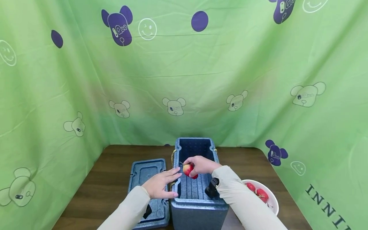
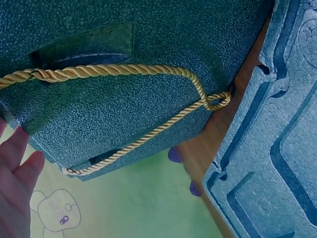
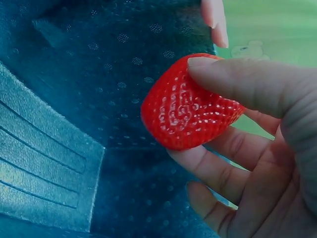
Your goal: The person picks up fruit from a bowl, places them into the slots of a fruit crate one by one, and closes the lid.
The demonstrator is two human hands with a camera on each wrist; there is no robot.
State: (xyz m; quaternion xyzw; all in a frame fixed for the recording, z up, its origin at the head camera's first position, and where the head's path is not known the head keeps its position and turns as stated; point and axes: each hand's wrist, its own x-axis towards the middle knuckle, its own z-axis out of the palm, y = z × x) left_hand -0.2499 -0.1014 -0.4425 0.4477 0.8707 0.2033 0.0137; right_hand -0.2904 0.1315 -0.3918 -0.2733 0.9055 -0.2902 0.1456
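Over the opening of a dark blue-grey foam box (image 1: 198,214), my right hand (image 1: 203,164) pinches a red strawberry (image 1: 187,169) between thumb and fingers. In the right wrist view, the strawberry (image 3: 185,111) is large and glossy, with the thumb across its upper side. The ribbed box floor shows beneath it in the head view. My left hand (image 1: 160,185) is at the box's left rim with its fingers extended; the left wrist view catches only part of that hand (image 2: 17,181) beside the box wall. Whether its fingertips touch the rim, I cannot tell.
The foam lid (image 1: 155,209) lies on the wooden table (image 1: 95,179) left of the box. A yellow twisted rope (image 2: 148,69) runs along the box's side. To the right, a white bowl (image 1: 275,203) holds red fruits (image 1: 262,194). Green printed cloth (image 1: 201,64) surrounds the table.
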